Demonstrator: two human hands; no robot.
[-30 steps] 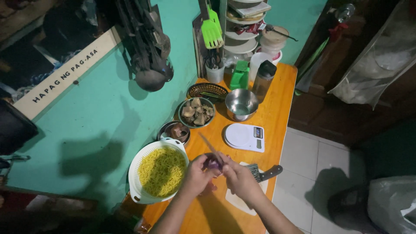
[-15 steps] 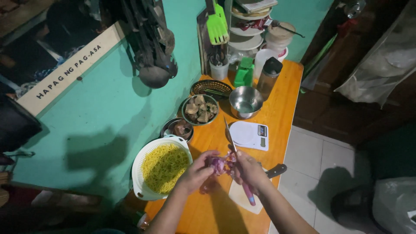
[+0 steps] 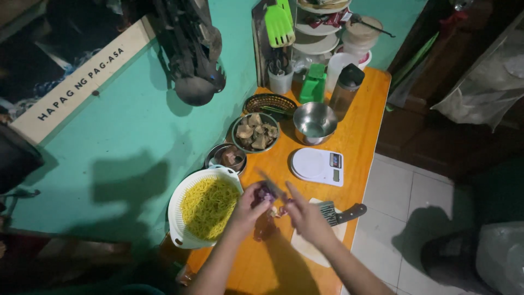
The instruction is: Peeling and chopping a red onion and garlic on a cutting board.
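Bench: an orange wooden bench point(image 3: 360, 136) with a smooth top, set against a teal wall point(image 3: 136, 164).
Room: pale floor tiles point(image 3: 398, 202) lie to the right of the bench; dark ladles and utensils point(image 3: 191, 49) hang on the wall, and a stack of plates on a rack point(image 3: 322, 33) stands at the far end.
Left hand: the left hand point(image 3: 248, 210) has its grip closed around a small purple onion point(image 3: 266, 193), held above the bench just right of the colander.
Right hand: the right hand point(image 3: 305, 216) has its grip closed on a knife point(image 3: 271, 184), whose thin blade lies against the onion.
Onion peel: reddish scraps point(image 3: 265, 229) lie on the bench under the hands.
Colander: a round white plastic colander point(image 3: 177, 205) holds yellow noodles point(image 3: 209, 205).
Cutting board: a pale board point(image 3: 314, 248) lies under the right wrist, with a cleaver point(image 3: 341, 213) resting on it, dark handle pointing toward the floor side.
Scale: a white kitchen scale point(image 3: 317, 166) with rounded corners sits past the hands.
Bowls: a shiny steel bowl point(image 3: 314, 123), a bowl of brown chunks point(image 3: 255, 133) and a smaller metal bowl point(image 3: 226, 158) stand near the wall.
Far end: a green container point(image 3: 314, 84) and a dark-capped bottle point(image 3: 346, 87) stand beside it.
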